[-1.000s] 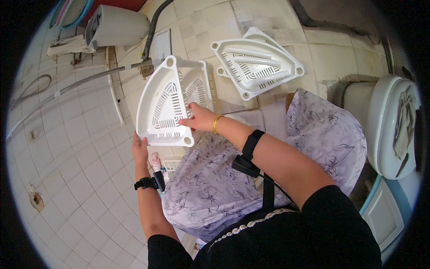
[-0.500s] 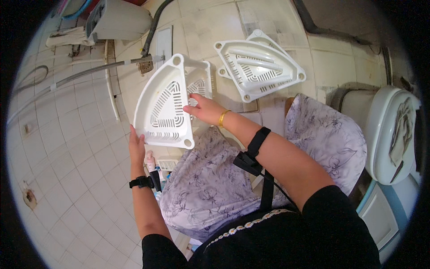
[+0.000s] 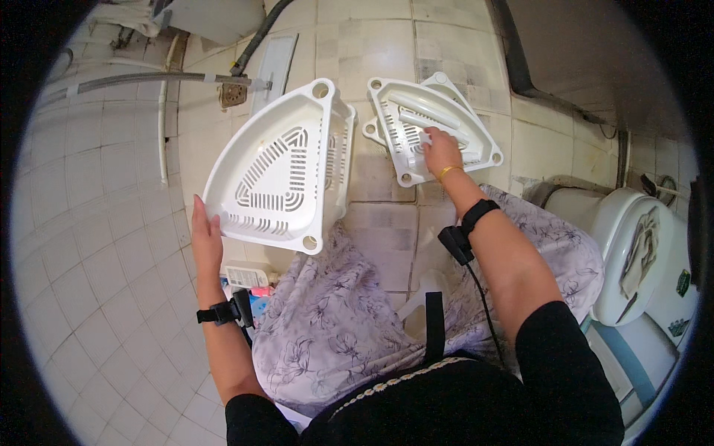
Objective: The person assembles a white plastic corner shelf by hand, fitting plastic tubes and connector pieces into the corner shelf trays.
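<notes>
A white plastic corner shelf unit [image 3: 260,160] with slotted, fan-shaped tiers stands tilted in front of me on the left. My left hand [image 3: 207,234] grips its outer rim, thumb against the wall. To the right, another white corner shelf tray [image 3: 487,145] lies on the floor over a similar piece [image 3: 440,79]. White plastic tubes [image 3: 428,111] rest inside that tray. My right hand [image 3: 444,151], with a gold bracelet at the wrist, reaches into it beside the tubes. Its fingers are curled together, and what they hold, if anything, is hidden.
A grey hose [image 3: 141,76] runs to the floor drain [image 3: 232,94] behind the shelf unit. At right stands a white toilet [image 3: 606,230] with a cloth on its lid. Bottles [image 3: 251,275] sit near my left forearm. Patterned fabric [image 3: 327,327] covers my legs.
My right hand has left the shelf unit's edge and moved right into the other tray. My left hand keeps its hold on the unit, which appears slightly turned and nearer.
</notes>
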